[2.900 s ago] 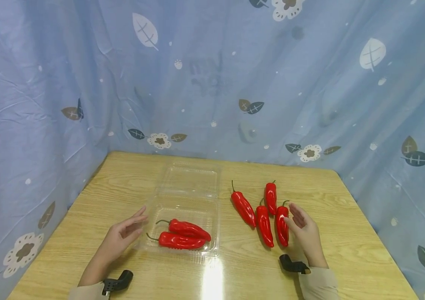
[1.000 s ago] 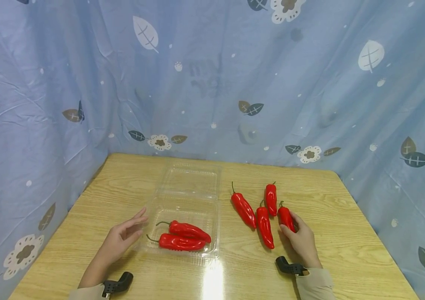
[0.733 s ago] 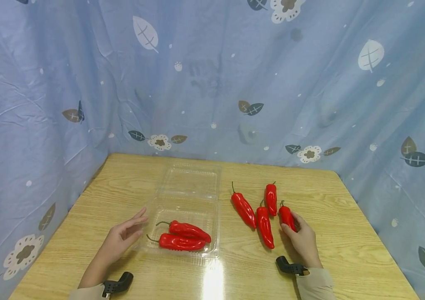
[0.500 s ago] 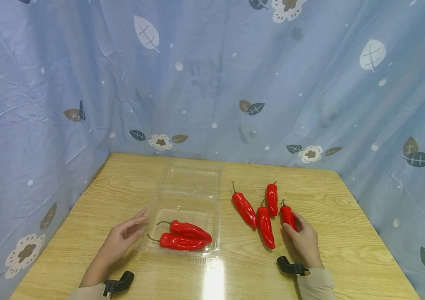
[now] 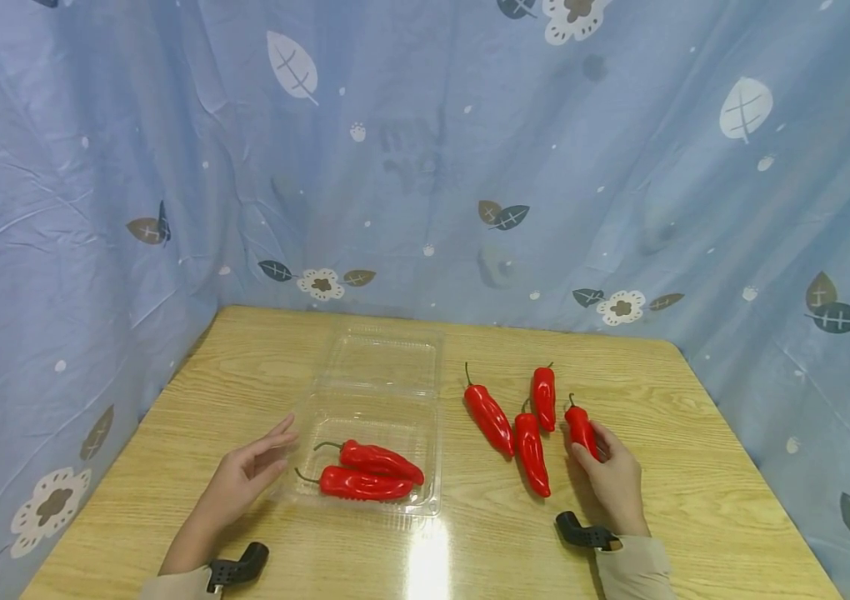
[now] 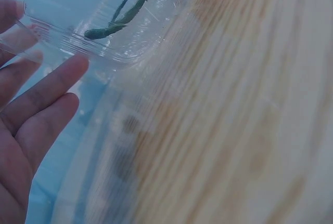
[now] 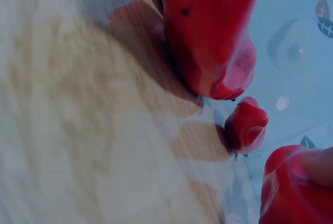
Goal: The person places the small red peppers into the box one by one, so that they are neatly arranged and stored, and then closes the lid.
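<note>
My right hand [image 5: 611,477] pinches a red chili pepper [image 5: 581,432] between thumb and fingers, its green stem pointing away. In the right wrist view that pepper [image 7: 283,198] shows at the lower right, under the thumb. Three more red peppers lie just left of it on the table: a near one [image 5: 532,454], a far one [image 5: 543,398] and a leftmost one [image 5: 488,421]. My left hand [image 5: 245,471], fingers relaxed, has its fingertips right at the left rim of a clear plastic clamshell box [image 5: 425,417]. Two red peppers [image 5: 376,461] lie side by side in its near half.
The box's lid [image 5: 383,362] lies folded back, away from me. A wooden table [image 5: 695,467] bears everything. Behind and at both sides hangs a blue curtain [image 5: 410,167] with leaf and flower prints. A bright reflection shows on the table's front.
My right hand has closed on the rightmost pepper and shifted it slightly right and away from me, apart from its neighbours. The left hand and the box have stayed put.
</note>
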